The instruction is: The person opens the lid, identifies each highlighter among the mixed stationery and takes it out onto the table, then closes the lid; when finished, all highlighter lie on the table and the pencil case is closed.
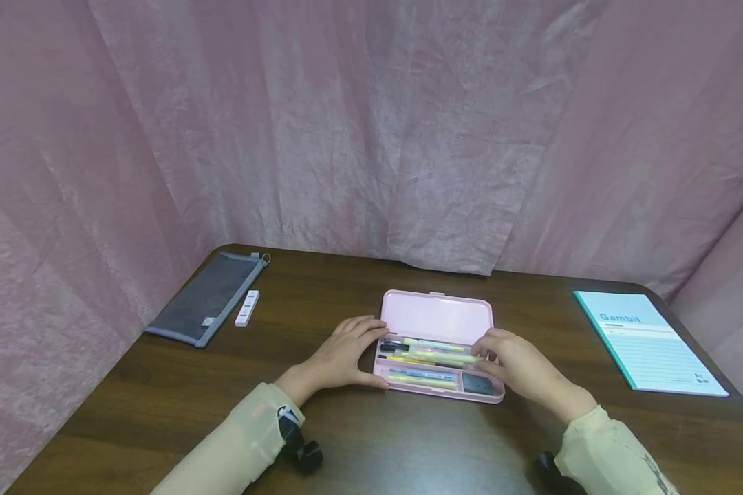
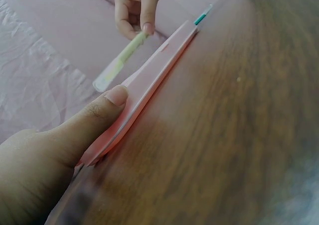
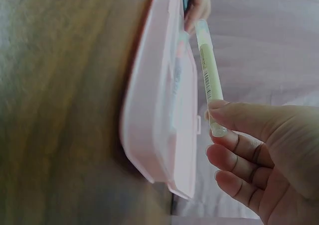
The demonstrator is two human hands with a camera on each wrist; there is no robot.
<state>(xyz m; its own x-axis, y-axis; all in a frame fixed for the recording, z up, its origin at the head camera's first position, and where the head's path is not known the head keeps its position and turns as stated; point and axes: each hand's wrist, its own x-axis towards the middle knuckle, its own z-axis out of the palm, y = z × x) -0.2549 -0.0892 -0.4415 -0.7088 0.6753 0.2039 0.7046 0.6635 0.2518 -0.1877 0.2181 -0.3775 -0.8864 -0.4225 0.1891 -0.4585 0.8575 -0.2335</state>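
A pink pencil case (image 1: 436,316) lies with its lid raised in the middle of the table. Several pens (image 1: 422,378) and a dark rectangular block (image 1: 477,383) sit in its compartments. My left hand (image 1: 343,354) holds the case's left end, thumb at the front wall and fingers toward the hinge side. Between thumb and fingertips, my right hand (image 1: 520,364) pinches one end of a pale yellow-green highlighter (image 3: 212,75). A barcode label shows on its barrel in the right wrist view. The highlighter is tilted above the case, its other end pointing left.
A grey zip pouch (image 1: 207,295) lies at the table's left edge, with a small white bar-shaped object (image 1: 247,308) beside it. On the right rests a Gambit notepad (image 1: 650,344) with a teal edge. Pink curtains (image 1: 371,137) hang behind the brown table (image 1: 322,440).
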